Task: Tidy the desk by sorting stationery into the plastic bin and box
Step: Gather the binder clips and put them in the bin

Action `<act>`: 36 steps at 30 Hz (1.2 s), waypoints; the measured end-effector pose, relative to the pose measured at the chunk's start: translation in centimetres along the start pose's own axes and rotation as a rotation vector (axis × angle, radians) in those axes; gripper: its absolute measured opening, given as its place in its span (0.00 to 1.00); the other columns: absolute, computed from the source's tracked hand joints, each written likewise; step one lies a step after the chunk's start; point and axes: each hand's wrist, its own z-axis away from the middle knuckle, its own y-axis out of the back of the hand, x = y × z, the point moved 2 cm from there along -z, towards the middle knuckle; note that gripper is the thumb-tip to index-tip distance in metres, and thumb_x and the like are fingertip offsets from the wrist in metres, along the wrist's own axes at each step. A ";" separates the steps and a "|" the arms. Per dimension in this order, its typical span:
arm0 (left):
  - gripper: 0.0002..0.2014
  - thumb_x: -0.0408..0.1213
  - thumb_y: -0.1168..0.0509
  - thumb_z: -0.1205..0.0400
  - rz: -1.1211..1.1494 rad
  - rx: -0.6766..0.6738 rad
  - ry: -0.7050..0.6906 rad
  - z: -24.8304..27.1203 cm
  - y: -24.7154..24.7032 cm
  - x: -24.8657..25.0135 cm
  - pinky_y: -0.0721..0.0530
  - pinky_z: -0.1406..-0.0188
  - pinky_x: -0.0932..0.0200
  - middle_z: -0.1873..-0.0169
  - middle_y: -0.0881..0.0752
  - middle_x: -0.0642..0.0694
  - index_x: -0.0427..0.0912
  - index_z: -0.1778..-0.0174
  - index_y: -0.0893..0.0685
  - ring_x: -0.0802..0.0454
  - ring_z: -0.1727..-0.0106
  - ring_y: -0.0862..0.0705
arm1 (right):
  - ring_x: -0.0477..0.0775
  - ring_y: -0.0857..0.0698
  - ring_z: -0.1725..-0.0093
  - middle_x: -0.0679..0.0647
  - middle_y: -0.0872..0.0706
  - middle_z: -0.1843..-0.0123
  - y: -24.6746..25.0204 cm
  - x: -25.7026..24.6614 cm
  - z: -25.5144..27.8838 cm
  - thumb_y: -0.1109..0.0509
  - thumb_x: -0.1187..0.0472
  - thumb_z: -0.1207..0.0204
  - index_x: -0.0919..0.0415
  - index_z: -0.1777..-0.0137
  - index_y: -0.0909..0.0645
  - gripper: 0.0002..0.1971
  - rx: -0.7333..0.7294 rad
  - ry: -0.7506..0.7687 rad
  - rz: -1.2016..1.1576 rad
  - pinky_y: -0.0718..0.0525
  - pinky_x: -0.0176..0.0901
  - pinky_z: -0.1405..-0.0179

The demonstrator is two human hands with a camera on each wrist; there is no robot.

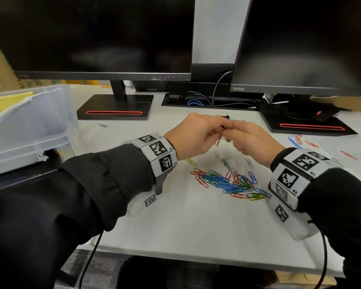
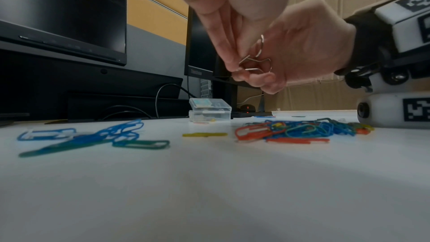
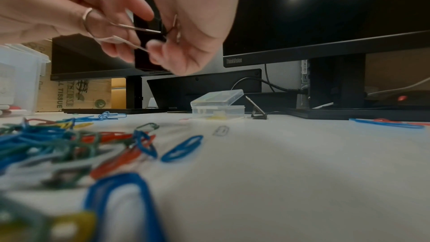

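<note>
Both hands meet above the desk and hold one black binder clip (image 1: 225, 118) by its silver wire handles (image 2: 254, 62). My left hand (image 1: 220, 130) pinches the wires from the left, its fingers (image 2: 223, 43) pointing down. My right hand (image 1: 232, 133) pinches them from the right, fingers (image 3: 163, 51) curled. A pile of coloured paper clips (image 1: 227, 182) lies on the desk below the hands. The big clear plastic bin (image 1: 29, 126) stands at the left. A small clear box (image 3: 218, 106) with its lid ajar sits beyond the hands; in the head view they hide it.
Two dark monitors on black stands (image 1: 115, 109) line the back of the desk. Stray paper clips (image 1: 300, 140) lie at the right and one (image 1: 103, 125) near the left stand. A second binder clip (image 3: 258, 112) rests beside the small box. Cables (image 1: 196, 101) run behind.
</note>
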 end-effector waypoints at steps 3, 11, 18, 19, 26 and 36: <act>0.13 0.25 0.34 0.24 0.022 0.020 0.032 -0.1 -0.1 -0.3 0.15 0.55 0.63 0.58 0.11 0.42 0.35 0.44 0.15 0.51 0.58 0.14 | 0.47 0.26 0.69 0.51 0.24 0.66 -0.4 -0.2 0.2 0.33 0.47 0.24 0.58 0.50 0.21 0.14 -0.093 0.019 0.084 0.28 0.34 0.70; 0.20 0.40 0.27 0.27 -0.077 -0.033 0.206 -0.3 0.0 -1.0 0.26 0.61 0.74 0.53 0.28 0.52 0.40 0.41 0.22 0.62 0.60 0.28 | 0.52 0.19 0.64 0.55 0.19 0.64 -1.0 -0.5 0.4 0.31 0.59 0.26 0.64 0.52 0.19 0.08 -0.127 0.063 0.176 0.17 0.55 0.56; 0.14 0.44 0.30 0.23 -0.168 -0.061 0.283 -0.5 -0.2 -1.5 0.24 0.56 0.63 0.55 0.13 0.42 0.38 0.48 0.15 0.52 0.56 0.20 | 0.57 0.14 0.47 0.60 0.12 0.51 -1.6 -0.5 -0.1 0.40 0.70 0.24 0.63 0.43 0.18 0.13 -0.032 0.078 0.295 0.18 0.48 0.42; 0.12 0.41 0.31 0.22 -0.184 -0.074 0.285 -0.5 -0.2 -1.4 0.25 0.54 0.63 0.54 0.13 0.42 0.39 0.48 0.15 0.50 0.54 0.18 | 0.55 0.14 0.47 0.58 0.12 0.51 -1.5 -0.4 -0.2 0.40 0.71 0.23 0.62 0.42 0.17 0.15 -0.010 0.074 0.308 0.19 0.42 0.44; 0.13 0.33 0.33 0.22 -0.159 -0.231 0.301 0.0 -0.4 -1.2 0.21 0.52 0.60 0.51 0.12 0.42 0.42 0.41 0.17 0.47 0.50 0.17 | 0.48 0.22 0.52 0.56 0.11 0.47 -0.7 -0.1 -0.8 0.36 0.69 0.22 0.61 0.43 0.14 0.13 0.110 0.080 0.429 0.36 0.24 0.57; 0.16 0.28 0.42 0.17 -0.126 -0.030 0.320 -0.2 0.1 -1.0 0.22 0.55 0.58 0.52 0.21 0.42 0.46 0.35 0.29 0.46 0.54 0.20 | 0.66 0.23 0.37 0.66 0.24 0.34 2.8 3.5 -3.8 0.38 0.66 0.21 0.61 0.32 0.27 0.17 0.225 -0.249 0.612 0.23 0.53 0.41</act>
